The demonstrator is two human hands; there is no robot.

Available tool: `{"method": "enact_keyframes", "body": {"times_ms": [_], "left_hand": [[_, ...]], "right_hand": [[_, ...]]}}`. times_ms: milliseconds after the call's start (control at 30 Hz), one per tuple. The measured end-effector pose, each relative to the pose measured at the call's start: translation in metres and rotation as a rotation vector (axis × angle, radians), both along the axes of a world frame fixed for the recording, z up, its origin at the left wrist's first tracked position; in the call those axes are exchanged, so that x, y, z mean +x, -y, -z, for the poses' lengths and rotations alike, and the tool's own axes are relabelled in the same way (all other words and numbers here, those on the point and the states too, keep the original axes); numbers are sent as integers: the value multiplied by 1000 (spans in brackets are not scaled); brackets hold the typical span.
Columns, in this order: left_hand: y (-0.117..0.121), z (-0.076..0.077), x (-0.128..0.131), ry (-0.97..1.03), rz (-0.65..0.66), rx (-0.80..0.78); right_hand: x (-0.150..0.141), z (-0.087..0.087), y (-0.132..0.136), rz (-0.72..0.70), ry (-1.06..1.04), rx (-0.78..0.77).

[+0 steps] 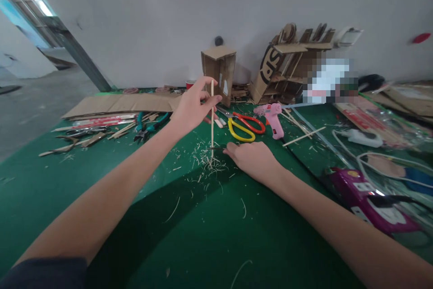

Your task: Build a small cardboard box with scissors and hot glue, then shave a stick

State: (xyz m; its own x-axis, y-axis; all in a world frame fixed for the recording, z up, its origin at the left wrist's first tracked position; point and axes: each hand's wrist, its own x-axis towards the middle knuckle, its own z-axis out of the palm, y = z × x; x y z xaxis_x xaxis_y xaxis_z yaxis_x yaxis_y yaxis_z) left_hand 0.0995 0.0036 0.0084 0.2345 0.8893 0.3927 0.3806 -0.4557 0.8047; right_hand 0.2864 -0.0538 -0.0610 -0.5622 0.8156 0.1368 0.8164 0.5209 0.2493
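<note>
My left hand (194, 106) pinches the upper part of a thin wooden stick (212, 117), which stands upright with its lower end on the green mat (142, 217). My right hand (252, 158) lies low on the mat, fingers closed around a small dark tool or blade (218, 148) set against the stick's base; the tool is mostly hidden. Pale wood shavings (206, 165) are scattered around the stick's foot.
Yellow and red scissors (245, 127) and a pink glue gun (273, 117) lie behind my right hand. Teal pliers (145, 127), sticks and flat cardboard (122, 103) are at left. Cardboard models (219, 71) stand by the wall. A purple power strip (365, 194) and cables lie at right.
</note>
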Motion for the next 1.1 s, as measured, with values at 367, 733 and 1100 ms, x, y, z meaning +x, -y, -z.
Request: {"method": "enact_keyframes", "body": {"times_ms": [367, 733, 1100], "left_hand": [[-2, 2, 0, -3, -9, -2], [1, -2, 1, 10, -15, -18], [3, -2, 2, 20, 4, -35]], "right_hand": [[-2, 2, 2, 31, -26, 16], [-2, -1, 7, 11, 2, 15], [-2, -2, 6, -31, 34, -7]]}}
